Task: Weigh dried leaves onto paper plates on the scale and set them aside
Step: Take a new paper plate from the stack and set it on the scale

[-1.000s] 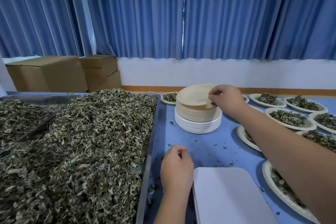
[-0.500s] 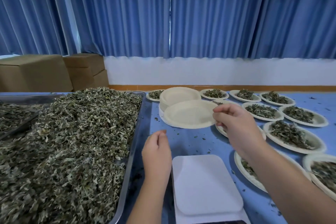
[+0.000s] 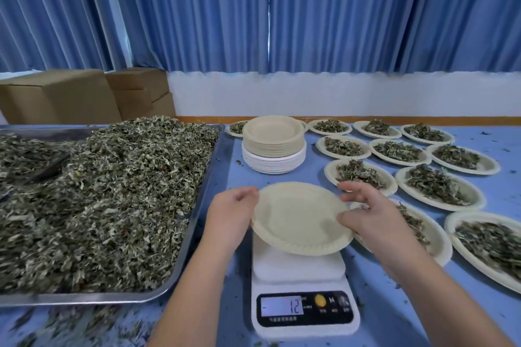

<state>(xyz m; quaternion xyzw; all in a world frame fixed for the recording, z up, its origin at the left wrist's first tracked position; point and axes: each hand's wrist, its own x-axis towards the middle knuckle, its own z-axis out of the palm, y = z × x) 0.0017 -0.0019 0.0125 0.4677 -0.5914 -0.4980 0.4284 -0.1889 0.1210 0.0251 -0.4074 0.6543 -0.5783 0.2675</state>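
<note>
Blue table (image 3: 479,315) carried a scale (image 3: 303,290); both hands, left (image 3: 229,213) and right (image 3: 366,213), gripped an empty plate (image 3: 300,218) by its rim, fingers curled, over the scale beside the leaves (image 3: 98,191).

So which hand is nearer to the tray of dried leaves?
Left. The left hand holds the empty plate close beside the tray; the right hand holds the plate's opposite rim, farther off.
</note>
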